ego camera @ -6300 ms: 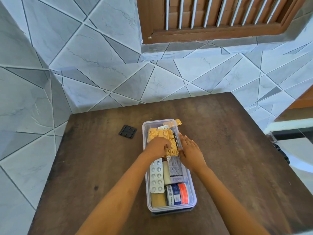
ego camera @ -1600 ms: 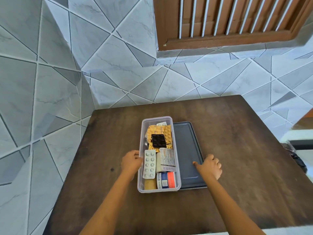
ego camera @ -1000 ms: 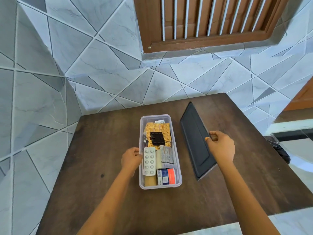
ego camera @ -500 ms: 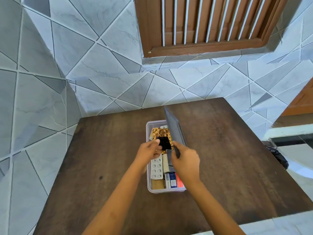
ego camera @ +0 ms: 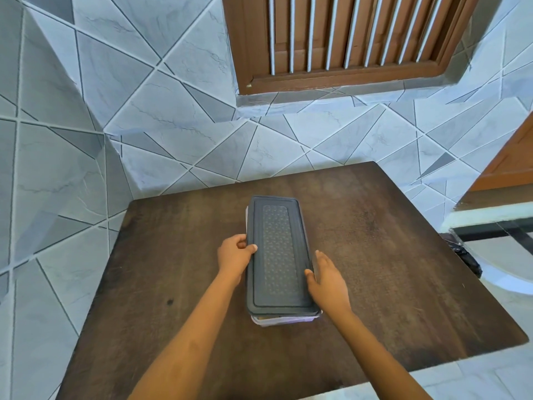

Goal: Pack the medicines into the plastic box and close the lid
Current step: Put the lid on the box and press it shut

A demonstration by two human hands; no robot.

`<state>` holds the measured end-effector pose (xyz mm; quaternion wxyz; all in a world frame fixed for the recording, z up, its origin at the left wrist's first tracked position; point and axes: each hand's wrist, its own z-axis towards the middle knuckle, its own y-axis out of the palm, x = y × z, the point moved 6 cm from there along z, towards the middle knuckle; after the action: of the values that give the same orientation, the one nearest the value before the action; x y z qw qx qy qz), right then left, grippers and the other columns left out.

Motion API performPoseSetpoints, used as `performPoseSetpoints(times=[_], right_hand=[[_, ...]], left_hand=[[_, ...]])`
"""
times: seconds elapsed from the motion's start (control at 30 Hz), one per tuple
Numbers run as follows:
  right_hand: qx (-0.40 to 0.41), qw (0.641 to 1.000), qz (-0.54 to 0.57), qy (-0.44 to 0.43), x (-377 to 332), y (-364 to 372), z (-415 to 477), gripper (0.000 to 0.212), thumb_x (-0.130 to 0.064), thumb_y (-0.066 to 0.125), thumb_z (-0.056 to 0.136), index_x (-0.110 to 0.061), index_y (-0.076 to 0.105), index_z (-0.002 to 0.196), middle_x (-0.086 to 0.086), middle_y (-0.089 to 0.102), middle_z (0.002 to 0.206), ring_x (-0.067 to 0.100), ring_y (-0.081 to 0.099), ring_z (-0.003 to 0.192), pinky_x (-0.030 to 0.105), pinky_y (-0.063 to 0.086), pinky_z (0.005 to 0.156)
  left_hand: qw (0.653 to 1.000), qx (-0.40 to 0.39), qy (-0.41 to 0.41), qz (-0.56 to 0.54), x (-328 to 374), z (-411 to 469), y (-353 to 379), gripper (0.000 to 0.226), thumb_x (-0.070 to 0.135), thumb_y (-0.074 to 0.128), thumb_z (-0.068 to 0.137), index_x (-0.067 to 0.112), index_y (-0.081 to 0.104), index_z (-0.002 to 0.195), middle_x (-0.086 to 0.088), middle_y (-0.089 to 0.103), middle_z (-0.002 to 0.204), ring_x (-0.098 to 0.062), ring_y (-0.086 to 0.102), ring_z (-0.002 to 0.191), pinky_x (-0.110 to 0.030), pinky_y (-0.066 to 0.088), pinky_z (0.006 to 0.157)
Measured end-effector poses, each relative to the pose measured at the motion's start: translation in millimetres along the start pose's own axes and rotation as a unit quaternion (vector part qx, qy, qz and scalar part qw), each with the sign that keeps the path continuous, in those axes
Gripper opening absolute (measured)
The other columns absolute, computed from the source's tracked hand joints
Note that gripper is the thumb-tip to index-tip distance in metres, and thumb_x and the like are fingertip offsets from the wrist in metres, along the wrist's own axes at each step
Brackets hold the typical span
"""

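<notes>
A dark grey lid with a dotted middle panel lies flat on top of the clear plastic box, which shows only as a pale strip at the near end and the far left corner. The medicines inside are hidden under the lid. My left hand grips the lid's left edge, thumb on top and fingers curled down the side. My right hand rests against the lid's right edge with the fingers stretched along it.
The box stands in the middle of a dark brown wooden table, set in a corner of grey tiled walls. A brown barred window is above the far edge. Beyond the table's right edge is a white and black frame.
My right hand lifted the lid from the table to the right of the box, tipped it over the open box and laid it flat on top. Both hands now sit at the lid's edges.
</notes>
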<state>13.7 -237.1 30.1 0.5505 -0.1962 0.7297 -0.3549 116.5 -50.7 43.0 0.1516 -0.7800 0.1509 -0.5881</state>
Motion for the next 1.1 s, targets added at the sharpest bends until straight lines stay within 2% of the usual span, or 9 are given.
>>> performPoseSetpoints(times=[0.13, 0.27, 0.43, 0.7, 0.8, 0.9, 0.97, 1.03, 1.1], right_hand=[[0.009, 0.988, 0.137, 0.072, 11.4, 3.8, 2.8, 0.041, -0.013, 0.049, 0.094, -0.004, 0.044, 0.134, 0.017, 0.059, 0.128, 0.028, 0.056, 0.115, 0.034, 0.043, 0.099], [0.025, 0.965, 0.237, 0.11, 19.8, 7.0, 3.4, 0.036, -0.009, 0.053, 0.092, -0.002, 0.052, 0.127, 0.015, 0.062, 0.123, 0.022, 0.058, 0.106, 0.032, 0.044, 0.096], [0.002, 0.938, 0.319, 0.136, 33.1, 12.5, 4.5, 0.031, -0.009, 0.051, 0.093, -0.001, 0.056, 0.122, 0.011, 0.062, 0.121, 0.025, 0.06, 0.104, 0.041, 0.048, 0.098], [0.01, 0.903, 0.39, 0.179, 40.2, 21.5, 1.0, 0.031, -0.012, 0.057, 0.09, 0.001, 0.058, 0.118, 0.013, 0.064, 0.111, 0.027, 0.061, 0.098, 0.037, 0.051, 0.089], [0.032, 0.905, 0.384, 0.179, 43.4, 24.9, -0.5, 0.031, -0.016, 0.058, 0.09, 0.0, 0.06, 0.116, 0.011, 0.065, 0.112, 0.027, 0.061, 0.099, 0.031, 0.054, 0.083], [0.06, 0.927, 0.328, 0.173, 42.9, 26.3, 0.5, 0.032, -0.022, 0.058, 0.09, -0.002, 0.061, 0.114, 0.015, 0.067, 0.114, 0.027, 0.062, 0.102, 0.044, 0.052, 0.093], [0.078, 0.936, 0.304, 0.162, 40.5, 25.5, 0.4, 0.03, -0.021, 0.057, 0.09, -0.002, 0.061, 0.113, 0.017, 0.067, 0.111, 0.026, 0.061, 0.101, 0.045, 0.05, 0.094], [0.092, 0.941, 0.292, 0.146, 38.4, 24.5, -0.2, 0.027, -0.019, 0.055, 0.091, -0.002, 0.061, 0.111, 0.017, 0.066, 0.108, 0.023, 0.06, 0.095, 0.039, 0.051, 0.088], [0.103, 0.947, 0.276, 0.131, 37.8, 23.3, -0.6, 0.026, -0.018, 0.054, 0.092, -0.002, 0.06, 0.11, 0.016, 0.066, 0.106, 0.02, 0.059, 0.092, 0.031, 0.048, 0.08]], left_hand=[[0.998, 0.026, 0.021, 0.057, -14.2, -11.4, -3.1, 0.04, 0.011, 0.066, 0.084, 0.0, 0.059, 0.122, -0.015, 0.066, 0.109, -0.025, 0.061, 0.103, -0.029, 0.045, 0.091], [0.999, 0.023, -0.006, 0.021, -32.2, -16.4, -1.8, 0.041, 0.012, 0.066, 0.084, 0.003, 0.058, 0.124, -0.017, 0.067, 0.109, -0.026, 0.061, 0.098, -0.037, 0.049, 0.095], [1.0, -0.003, 0.006, -0.008, -30.3, -14.7, 1.3, 0.044, 0.011, 0.066, 0.084, 0.006, 0.056, 0.127, -0.009, 0.064, 0.111, -0.016, 0.056, 0.096, -0.03, 0.046, 0.093], [0.999, 0.008, 0.011, 0.05, -28.2, -9.7, 4.9, 0.036, 0.015, 0.057, 0.091, 0.009, 0.056, 0.127, -0.012, 0.064, 0.119, -0.027, 0.059, 0.106, -0.033, 0.046, 0.089], [0.999, -0.002, 0.016, 0.049, -30.7, -8.9, 6.5, 0.037, 0.014, 0.055, 0.092, 0.009, 0.055, 0.128, -0.012, 0.063, 0.123, -0.027, 0.059, 0.111, -0.034, 0.046, 0.093], [1.0, -0.014, 0.002, 0.01, -38.8, -9.4, 10.8, 0.042, 0.016, 0.054, 0.093, 0.011, 0.049, 0.134, -0.011, 0.058, 0.133, -0.026, 0.055, 0.121, -0.037, 0.044, 0.103], [1.0, -0.011, -0.016, -0.01, -45.2, -12.0, 13.0, 0.043, 0.02, 0.053, 0.094, 0.01, 0.047, 0.136, -0.011, 0.054, 0.137, -0.027, 0.052, 0.125, -0.042, 0.042, 0.108], [1.0, 0.012, -0.021, -0.014, -48.8, -15.6, 13.6, 0.04, 0.024, 0.053, 0.094, 0.006, 0.053, 0.13, -0.013, 0.058, 0.132, -0.029, 0.054, 0.121, -0.042, 0.044, 0.105], [0.999, 0.044, 0.019, 0.011, -46.1, -20.1, 14.6, 0.032, 0.022, 0.051, 0.095, 0.001, 0.062, 0.116, -0.016, 0.067, 0.114, -0.031, 0.061, 0.107, -0.036, 0.049, 0.089]])
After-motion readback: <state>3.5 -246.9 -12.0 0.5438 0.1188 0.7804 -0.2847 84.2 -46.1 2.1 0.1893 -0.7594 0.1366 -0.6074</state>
